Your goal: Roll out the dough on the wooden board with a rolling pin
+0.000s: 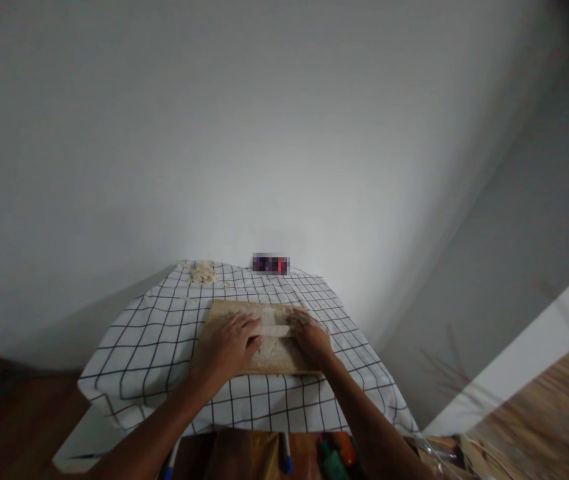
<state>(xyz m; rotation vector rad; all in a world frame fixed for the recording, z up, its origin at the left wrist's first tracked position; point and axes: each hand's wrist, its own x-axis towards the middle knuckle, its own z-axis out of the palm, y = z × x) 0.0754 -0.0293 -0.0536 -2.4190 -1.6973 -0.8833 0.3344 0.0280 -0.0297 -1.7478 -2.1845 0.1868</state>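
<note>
A pale rolling pin lies crosswise over a wooden board. My left hand is closed over its left end. Over the right end, my right hand is curled in the same way. Both ends of the pin are hidden beneath my fingers. Flattened pale dough shows on the board in front of and behind the pin, its edges hard to make out. Whitish smears, perhaps flour, mark the board.
The board rests on a checked cloth covering a table against a white wall. A pile of pale dough pieces sits at the back left. A blurred dark and red object stands at the back edge. Below the front edge are a green item and pens.
</note>
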